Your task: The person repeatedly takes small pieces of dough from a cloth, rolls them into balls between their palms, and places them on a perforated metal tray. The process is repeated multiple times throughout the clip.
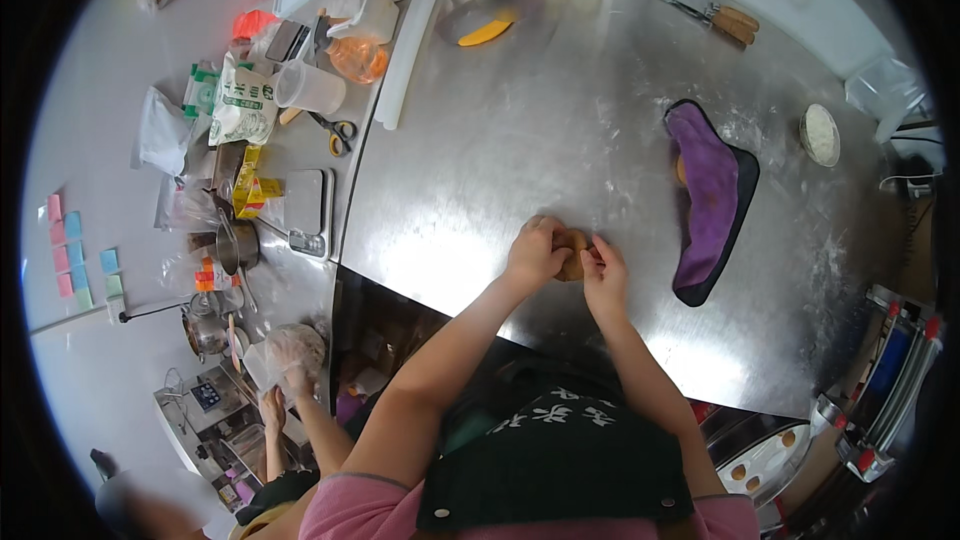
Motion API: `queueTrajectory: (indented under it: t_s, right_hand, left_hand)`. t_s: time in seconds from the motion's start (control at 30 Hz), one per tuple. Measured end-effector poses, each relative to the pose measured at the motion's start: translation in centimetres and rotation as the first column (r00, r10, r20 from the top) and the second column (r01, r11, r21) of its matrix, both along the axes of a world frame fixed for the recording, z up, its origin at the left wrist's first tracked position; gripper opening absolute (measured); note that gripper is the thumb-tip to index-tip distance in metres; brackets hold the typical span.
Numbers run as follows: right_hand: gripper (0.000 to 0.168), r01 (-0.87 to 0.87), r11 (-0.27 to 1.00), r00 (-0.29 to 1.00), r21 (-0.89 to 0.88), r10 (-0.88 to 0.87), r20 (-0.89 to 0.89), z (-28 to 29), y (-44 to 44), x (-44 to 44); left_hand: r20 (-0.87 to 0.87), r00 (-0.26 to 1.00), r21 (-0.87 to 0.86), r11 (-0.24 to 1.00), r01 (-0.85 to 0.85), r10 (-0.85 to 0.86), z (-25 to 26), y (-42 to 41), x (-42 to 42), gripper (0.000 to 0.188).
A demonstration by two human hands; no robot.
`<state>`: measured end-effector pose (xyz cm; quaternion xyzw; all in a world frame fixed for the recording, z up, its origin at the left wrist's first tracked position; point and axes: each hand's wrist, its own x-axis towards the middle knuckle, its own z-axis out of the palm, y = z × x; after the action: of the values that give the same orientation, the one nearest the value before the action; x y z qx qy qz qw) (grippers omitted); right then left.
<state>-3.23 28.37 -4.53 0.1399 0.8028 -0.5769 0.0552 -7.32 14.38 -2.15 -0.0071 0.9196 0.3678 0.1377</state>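
Observation:
A flattened round piece of tan dough [574,264] is held between both my hands, just above or on the stainless steel worktable [525,127]. My left hand [535,253] grips its left side, with the thumb over its face. At its right edge, the thumb and fingertips of my right hand [606,270] pinch the rim. To the right lies a purple cloth [709,187] with a black border beneath or around it. A bit of tan dough [681,169] peeks out at the cloth's left side; whatever else it covers is hidden.
A bowl of white powder [820,135] stands far right. Dough-sheeter-like rollers [900,382] flank the right edge. Leftward are a digital scale [306,210], scissors [341,136] and a plastic measuring cup [309,86]. Another person's hands [289,394] handle a plastic-covered bowl [296,352].

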Motion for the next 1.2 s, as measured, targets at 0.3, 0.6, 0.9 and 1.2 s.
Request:
queueTrajectory:
  t_s: [0.3, 0.6, 0.9, 1.2]
  right_hand:
    - [0.021, -0.026, 0.980, 0.999, -0.198, 0.033, 0.032, 2.1, 2.3, -0.2]
    - [0.016, -0.047, 0.876, 0.982, 0.480, 0.130, -0.140, 0.5, -1.0, -2.8]
    - [0.009, 0.058, 0.737, 0.876, 0.673, 0.285, -0.388, -1.7, -0.9, -3.7]
    - [0.010, 0.041, 0.692, 0.869, 0.721, 0.332, -0.368, -1.9, -1.7, -3.3]
  left_hand:
    - [0.200, 0.979, 0.280, 0.956, -0.084, 0.027, 2.2, -0.4, 1.7, 0.032]
    - [-0.125, 0.987, 0.068, 0.992, 0.106, -0.097, -0.2, -0.5, 2.2, 0.035]
    - [-0.126, 0.979, 0.145, 0.974, 0.176, -0.158, -0.6, -1.2, 1.6, 0.037]
    - [-0.243, 0.964, 0.224, 0.973, -0.052, 0.108, 1.3, -1.4, 6.3, 0.037]
